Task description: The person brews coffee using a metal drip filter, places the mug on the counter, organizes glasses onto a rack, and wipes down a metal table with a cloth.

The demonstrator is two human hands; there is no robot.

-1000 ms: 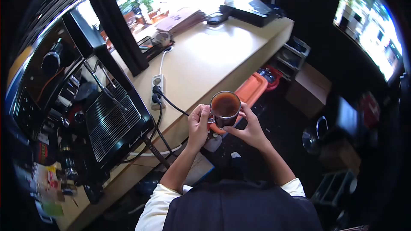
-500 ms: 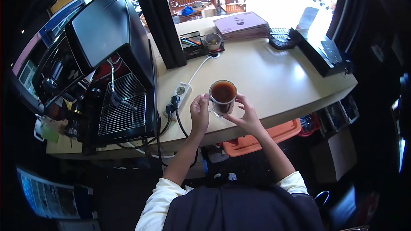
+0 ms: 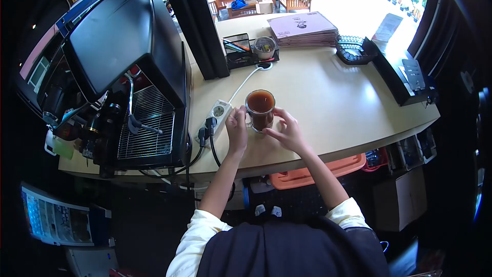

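Observation:
A clear glass mug [image 3: 262, 118] of reddish-brown drink is upright at the counter's near side, between my two hands. My left hand [image 3: 237, 131] grips it by the handle on its left, fingers closed. Around the right side curves my right hand [image 3: 288, 133], fingertips against the glass and thumb close to the base. Whether the base rests on the counter [image 3: 328, 102] or is just above it, I cannot tell. Left of the mug lies a white power strip [image 3: 220, 110] with black plugs in it.
A black espresso machine [image 3: 169, 56] with a steam wand stands at left. Farther back are a pen organizer [image 3: 238, 59], a lidded cup [image 3: 264, 47], a stack of pink folders [image 3: 302, 25] and a black basket [image 3: 353, 51]. An orange lid [image 3: 328, 172] sits below the counter.
The mug and both hands have shifted left over the counter, closer to the power strip. The mug looks more upright, and the camera view has turned slightly.

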